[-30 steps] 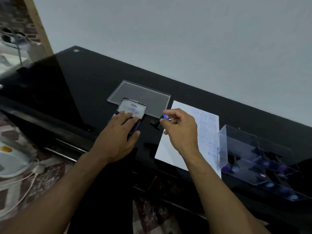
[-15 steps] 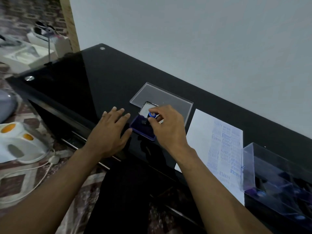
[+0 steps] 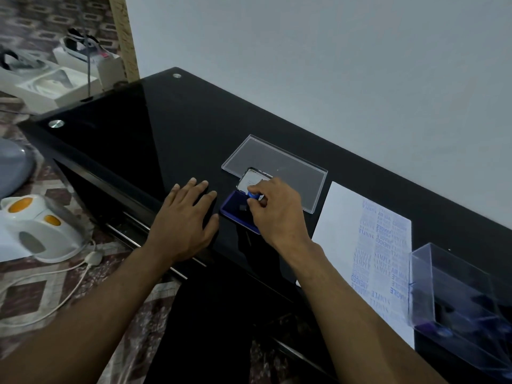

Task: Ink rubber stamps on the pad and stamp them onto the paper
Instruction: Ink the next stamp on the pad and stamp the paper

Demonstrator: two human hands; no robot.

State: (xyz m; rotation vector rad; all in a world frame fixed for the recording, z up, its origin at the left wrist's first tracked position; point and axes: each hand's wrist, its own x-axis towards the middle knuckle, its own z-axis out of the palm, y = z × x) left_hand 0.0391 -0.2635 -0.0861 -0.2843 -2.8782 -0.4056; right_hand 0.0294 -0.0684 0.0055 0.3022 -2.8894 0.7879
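Observation:
A blue ink pad [image 3: 231, 211] lies open on the black glass table [image 3: 155, 134], its lid [image 3: 250, 180] tipped up behind it. My right hand [image 3: 277, 214] pinches a small blue-topped rubber stamp [image 3: 253, 195] and holds it down over the pad. My left hand [image 3: 184, 220] lies flat on the table just left of the pad, fingers spread, holding nothing. A white paper sheet [image 3: 340, 231] covered with blue stamp prints lies to the right of the pad.
A clear flat lid [image 3: 291, 167] lies behind the pad. A clear plastic box [image 3: 454, 292] with more stamps stands at the right, overlapping the paper's edge. Off the table on the left are a white kettle [image 3: 41, 231] with a cord and other appliances. A grey wall runs behind.
My right hand carried the stamp from near the paper's left edge over to the ink pad. My left hand came off the pad's lid and now rests on the table beside it.

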